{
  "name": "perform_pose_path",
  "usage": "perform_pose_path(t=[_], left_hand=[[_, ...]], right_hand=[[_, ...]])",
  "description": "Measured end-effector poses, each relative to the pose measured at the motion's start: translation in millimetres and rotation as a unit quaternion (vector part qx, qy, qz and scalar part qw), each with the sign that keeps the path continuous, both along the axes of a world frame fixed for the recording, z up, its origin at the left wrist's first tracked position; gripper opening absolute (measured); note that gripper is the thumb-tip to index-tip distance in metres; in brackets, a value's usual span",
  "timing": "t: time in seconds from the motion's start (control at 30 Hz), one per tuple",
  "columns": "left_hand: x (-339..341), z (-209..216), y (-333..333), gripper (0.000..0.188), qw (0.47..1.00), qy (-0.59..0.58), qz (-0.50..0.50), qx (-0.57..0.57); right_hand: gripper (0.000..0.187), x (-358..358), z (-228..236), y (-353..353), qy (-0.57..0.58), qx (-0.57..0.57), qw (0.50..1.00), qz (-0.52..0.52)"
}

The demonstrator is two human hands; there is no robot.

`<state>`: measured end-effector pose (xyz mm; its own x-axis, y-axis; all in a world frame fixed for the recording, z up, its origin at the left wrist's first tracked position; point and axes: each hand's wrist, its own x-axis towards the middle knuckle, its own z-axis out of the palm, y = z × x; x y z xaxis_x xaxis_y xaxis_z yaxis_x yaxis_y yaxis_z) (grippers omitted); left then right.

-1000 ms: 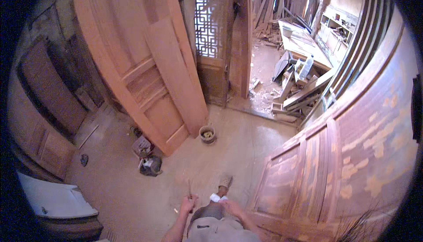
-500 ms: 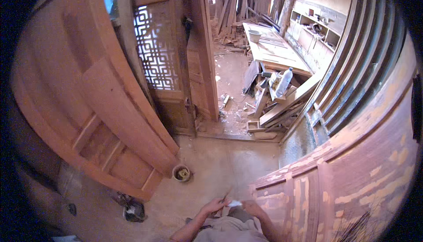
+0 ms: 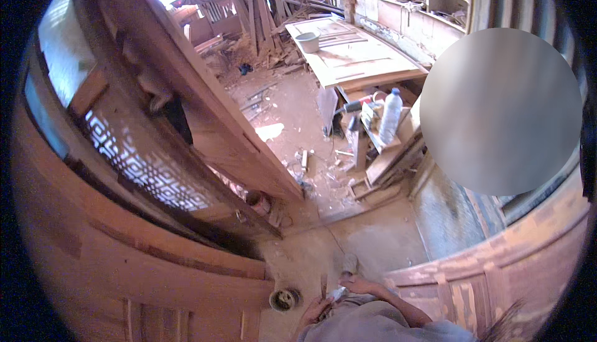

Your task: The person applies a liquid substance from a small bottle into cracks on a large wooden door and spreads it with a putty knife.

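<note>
My left hand (image 3: 316, 310) is low in front of my body, its fingers closed round a thin, dark brown pointed tool (image 3: 323, 286) that sticks up past them. Its exact kind is too small to make out. Between my hands is a small white piece (image 3: 337, 293), perhaps cloth or paper. My right hand (image 3: 359, 285) reaches across to it, fingers closed at its edge; the grip is partly hidden. Just left of my hands, a small round bucket (image 3: 285, 299) with something pale inside stands on the floor.
Reddish wooden door panels stand at left (image 3: 186, 286) and right (image 3: 463, 295), the right one patched with pale filler. Ahead is a doorway with an open door (image 3: 230, 124). Beyond it are a worktable (image 3: 373, 62), a plastic bottle (image 3: 390, 117) and wood scraps. A blurred disc covers the right side.
My view has swung and tilted, so the worktable appears farther left and the bucket lower. My hands stay together at the white piece. One foot now shows ahead of them.
</note>
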<state>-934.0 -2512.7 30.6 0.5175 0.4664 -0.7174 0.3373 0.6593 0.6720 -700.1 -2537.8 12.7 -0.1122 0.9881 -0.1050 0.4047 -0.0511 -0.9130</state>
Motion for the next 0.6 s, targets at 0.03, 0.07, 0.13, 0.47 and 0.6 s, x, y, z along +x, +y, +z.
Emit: perform_pose_path(t=[0.03, 0.07, 0.13, 0.47, 0.6], left_hand=[[2.2, -0.2, 22.0, 0.037, 1.0, 0.012, 0.007, 0.0], [8.9, -1.5, 44.7, 0.04, 0.997, -0.008, 0.057, 0.045], [38.7, 21.8, 108.6, 0.048, 0.997, -0.049, 0.051, 0.044], [142.1, 122.8, 389.6, 0.039, 0.982, -0.001, 0.159, 0.106], [190.8, 81.1, 505.5, 0.036, 0.991, -0.046, -0.074, 0.102]], right_hand=[[0.064, 5.2, 26.1, 35.9, -0.029, -0.04, 0.998, 0.039], [0.065, 13.9, 38.5, 73.8, -0.042, -0.06, 0.996, 0.053], [0.064, 39.9, 45.0, 145.2, -0.062, -0.048, 0.995, 0.067], [0.059, 109.2, 131.0, 383.7, 0.16, -0.259, 0.953, 0.004], [0.055, 160.5, 118.8, 443.3, 0.252, -0.27, 0.923, -0.11]])
